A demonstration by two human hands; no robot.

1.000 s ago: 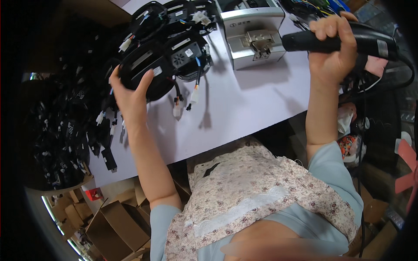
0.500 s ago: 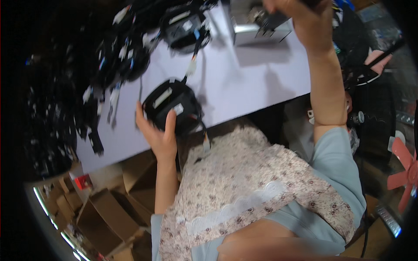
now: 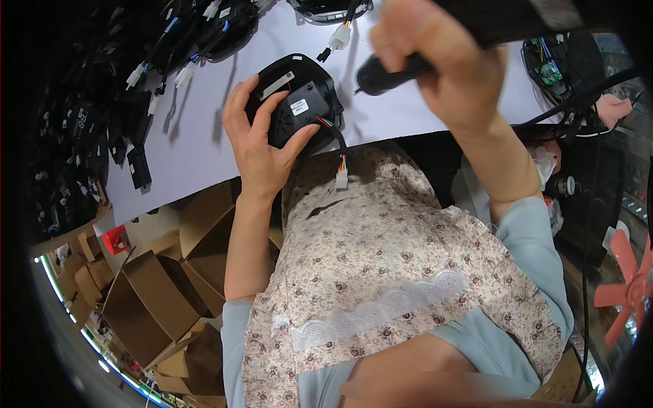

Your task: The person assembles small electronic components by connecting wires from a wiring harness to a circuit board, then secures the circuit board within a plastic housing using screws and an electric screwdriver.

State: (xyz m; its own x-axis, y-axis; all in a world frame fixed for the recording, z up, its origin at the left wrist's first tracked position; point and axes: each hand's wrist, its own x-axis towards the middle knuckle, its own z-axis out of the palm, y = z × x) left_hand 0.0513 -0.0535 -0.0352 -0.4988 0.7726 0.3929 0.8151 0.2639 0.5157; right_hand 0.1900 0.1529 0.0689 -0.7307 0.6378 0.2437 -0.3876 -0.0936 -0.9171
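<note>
The left hand [image 3: 262,146] is spread over a black rounded plastic housing [image 3: 294,102], its thumb and fingers clamped on the part, which is held at the near edge of the white table [image 3: 408,115], just in front of the person's body. A small white label and a grey strip are seen on the housing's upper face, and a bundle of coloured wires ending in a white connector [image 3: 341,180] hangs from its right side over the floral apron [image 3: 381,272]. The right hand [image 3: 445,68] is closed around the body of a black powered screwdriver [image 3: 394,69], whose dark tip is pointed left toward the housing and stands just beside it, not touching. At the far left of the table, a heap of similar black parts with wired white plugs [image 3: 163,61] is laid. Open brown cardboard boxes [image 3: 163,292] are stacked on the floor at the near left, and a red fan blade [image 3: 629,289] is seen at the right.
</note>
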